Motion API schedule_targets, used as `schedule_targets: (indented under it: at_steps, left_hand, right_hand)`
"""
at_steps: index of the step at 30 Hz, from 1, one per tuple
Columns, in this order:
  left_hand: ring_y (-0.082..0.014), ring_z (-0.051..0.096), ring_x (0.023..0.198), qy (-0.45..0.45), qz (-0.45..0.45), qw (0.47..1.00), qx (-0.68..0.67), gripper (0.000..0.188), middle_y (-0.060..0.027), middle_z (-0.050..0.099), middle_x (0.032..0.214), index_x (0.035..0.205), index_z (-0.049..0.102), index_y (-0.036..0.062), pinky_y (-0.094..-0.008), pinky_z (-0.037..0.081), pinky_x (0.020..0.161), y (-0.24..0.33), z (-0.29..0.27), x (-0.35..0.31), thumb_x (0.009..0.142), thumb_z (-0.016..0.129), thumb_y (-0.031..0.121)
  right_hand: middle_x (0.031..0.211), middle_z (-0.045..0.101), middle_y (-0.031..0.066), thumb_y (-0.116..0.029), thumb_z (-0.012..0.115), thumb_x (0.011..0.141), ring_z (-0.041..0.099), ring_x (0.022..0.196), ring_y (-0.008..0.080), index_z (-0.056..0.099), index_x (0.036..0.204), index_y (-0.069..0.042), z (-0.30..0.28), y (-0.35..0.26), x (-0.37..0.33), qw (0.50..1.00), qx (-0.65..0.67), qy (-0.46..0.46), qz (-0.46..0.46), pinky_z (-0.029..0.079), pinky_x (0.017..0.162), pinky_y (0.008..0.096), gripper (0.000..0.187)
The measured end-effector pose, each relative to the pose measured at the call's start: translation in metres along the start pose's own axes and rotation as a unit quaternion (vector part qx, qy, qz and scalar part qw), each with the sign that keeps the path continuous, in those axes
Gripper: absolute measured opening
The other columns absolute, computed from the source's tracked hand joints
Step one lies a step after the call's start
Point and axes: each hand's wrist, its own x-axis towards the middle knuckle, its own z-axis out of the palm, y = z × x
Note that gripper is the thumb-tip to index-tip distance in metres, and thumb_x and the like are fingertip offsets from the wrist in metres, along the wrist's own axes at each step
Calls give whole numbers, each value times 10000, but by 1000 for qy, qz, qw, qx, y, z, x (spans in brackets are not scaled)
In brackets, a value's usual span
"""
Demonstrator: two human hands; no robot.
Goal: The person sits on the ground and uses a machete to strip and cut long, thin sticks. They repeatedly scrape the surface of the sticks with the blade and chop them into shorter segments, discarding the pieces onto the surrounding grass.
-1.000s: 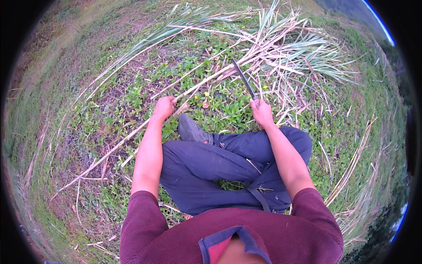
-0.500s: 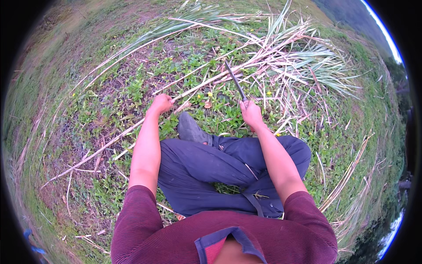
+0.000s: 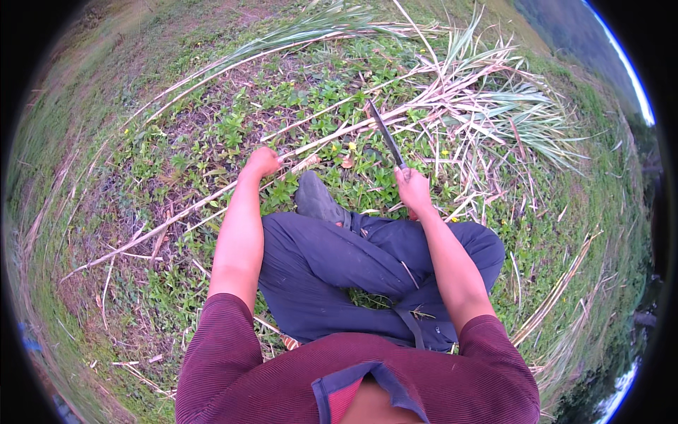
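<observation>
My left hand [image 3: 263, 162] is closed around a long, pale, cane-like stalk [image 3: 318, 143]. The stalk slants from the lower left, past my hand, up to a heap of long leaves at the upper right. In my right hand [image 3: 414, 189] is the handle of a long knife. Its dark, narrow knife blade [image 3: 386, 134] points away and a little left, with the tip over or against the stalk; contact cannot be made out. Dry and green leaves [image 3: 480, 99] spread out at the stalk's far end.
My crossed legs in dark trousers [image 3: 332, 254] and a grey shoe [image 3: 316, 196] are just below the hands. Low green plants [image 3: 233, 131] cover the ground. Another leafy stalk [image 3: 233, 67] curves across the far left. Dry stems [image 3: 558, 293] lie at the right.
A thin stem at the leaf heap has swung from pointing left to pointing up and away. Both hands keep their holds, and the knife has barely shifted.
</observation>
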Motion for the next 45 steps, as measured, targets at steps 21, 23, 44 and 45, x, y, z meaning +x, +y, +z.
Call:
schedule_targets:
  at_steps: [21, 23, 44, 45]
  left_hand:
    - [-388, 664, 1076, -52, -31, 998, 17, 264, -194, 710, 1128, 1068, 752, 85, -469, 508, 972, 23, -9, -17, 945, 607, 268]
    - [-387, 661, 1080, -42, -45, 998, 4, 261, -202, 708, 1122, 1090, 746, 96, -480, 507, 967, 14, -9, -11, 952, 593, 257]
    - [-248, 663, 791, 423, 302, 854, -19, 128, -40, 608, 809, 922, 619, 93, -401, 509, 691, 156, -80, -162, 852, 684, 178]
    - [-237, 660, 752, 452, 323, 831, -14, 120, -35, 602, 782, 892, 614, 96, -388, 509, 644, 167, -86, -166, 856, 682, 187]
  right_hand:
    - [675, 664, 200, -578, 474, 1006, 677, 544, 309, 629, 806, 27, 52, 38, 23, 997, -48, -31, 42, 543, 544, 427, 657]
    - [649, 643, 158, -595, 505, 990, 655, 499, 251, 594, 771, 8, 35, 26, 13, 985, 47, -103, 132, 516, 469, 383, 648]
    - [682, 548, 117, -329, 527, 1014, 572, 483, 243, 547, 1133, 4, 44, 63, 39, 955, 232, -47, 179, 520, 437, 388, 354]
    - [680, 548, 117, -329, 526, 1014, 575, 486, 243, 541, 1136, 1, 38, 63, 38, 952, 243, -45, 181, 518, 436, 389, 352]
